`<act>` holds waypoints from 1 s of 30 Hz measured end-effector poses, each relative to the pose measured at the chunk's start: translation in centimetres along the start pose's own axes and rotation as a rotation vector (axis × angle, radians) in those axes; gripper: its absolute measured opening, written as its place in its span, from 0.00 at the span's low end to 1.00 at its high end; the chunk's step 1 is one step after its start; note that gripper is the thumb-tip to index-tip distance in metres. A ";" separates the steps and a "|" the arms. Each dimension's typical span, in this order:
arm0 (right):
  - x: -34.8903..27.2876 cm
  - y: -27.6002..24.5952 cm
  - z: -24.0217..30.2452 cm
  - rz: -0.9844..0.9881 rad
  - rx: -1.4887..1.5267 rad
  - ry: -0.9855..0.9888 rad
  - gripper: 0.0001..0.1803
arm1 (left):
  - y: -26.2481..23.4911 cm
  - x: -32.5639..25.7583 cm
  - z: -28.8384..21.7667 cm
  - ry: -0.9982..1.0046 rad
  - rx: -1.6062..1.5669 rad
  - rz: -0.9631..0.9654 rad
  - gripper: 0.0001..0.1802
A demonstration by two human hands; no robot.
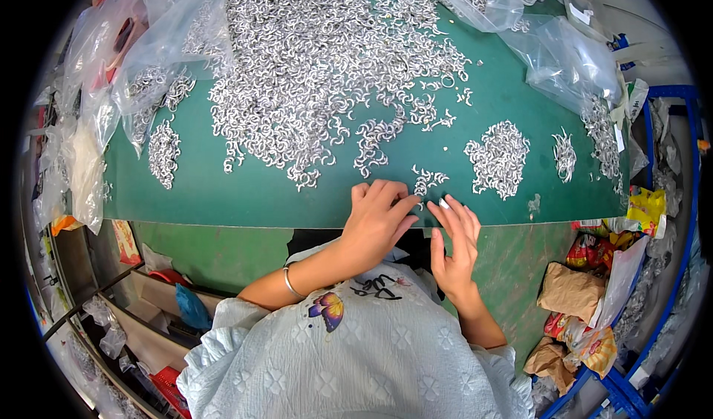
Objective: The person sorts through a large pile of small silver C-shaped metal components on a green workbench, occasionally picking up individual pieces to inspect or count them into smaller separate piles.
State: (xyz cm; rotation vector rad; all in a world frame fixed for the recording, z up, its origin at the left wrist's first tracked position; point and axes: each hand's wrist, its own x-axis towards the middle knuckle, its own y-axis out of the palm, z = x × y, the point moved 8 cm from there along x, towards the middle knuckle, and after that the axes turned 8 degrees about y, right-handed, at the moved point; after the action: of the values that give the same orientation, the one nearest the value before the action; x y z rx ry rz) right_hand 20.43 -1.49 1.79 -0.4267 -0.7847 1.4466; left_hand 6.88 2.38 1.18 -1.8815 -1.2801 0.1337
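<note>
My left hand (pixel 377 217) is at the table's near edge, its fingers loosely bent and a slight gap between thumb and index fingertip. Just beyond its fingertips lies a small cluster of silvery curved metal pieces (pixel 427 179). My right hand (pixel 457 247) is beside it on the right, fingers stretched out and thumb apart, with a white patch on one fingertip. No piece shows in its grasp. A large heap of the same curved metal pieces (pixel 297 70) covers the far middle of the green table (pixel 438 144).
Smaller piles lie at the left (pixel 163 154), right (pixel 499 159) and far right (pixel 564 156). Clear plastic bags (pixel 568 62) with pieces rest at the table's far corners. A blue rack (pixel 687 218) stands right, with paper bags (pixel 570 291); a shelf unit (pixel 148 311) stands left.
</note>
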 end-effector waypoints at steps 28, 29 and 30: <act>0.6 2.0 1.2 0.112 0.086 -0.068 0.22 | -2.7 -1.1 1.2 -0.042 0.013 -0.094 0.15; 0.5 2.5 1.2 0.154 0.076 -0.071 0.21 | -2.7 -1.2 1.3 -0.047 0.020 -0.095 0.15; 0.6 2.6 1.2 0.148 0.050 -0.067 0.21 | -2.7 -1.3 1.4 -0.051 0.026 -0.095 0.15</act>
State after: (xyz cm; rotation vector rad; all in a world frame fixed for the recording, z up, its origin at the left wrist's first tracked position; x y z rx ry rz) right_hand 17.73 -0.84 0.96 -0.4067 -0.7822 1.6224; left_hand 3.61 2.51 1.68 -1.8021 -1.3932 0.1483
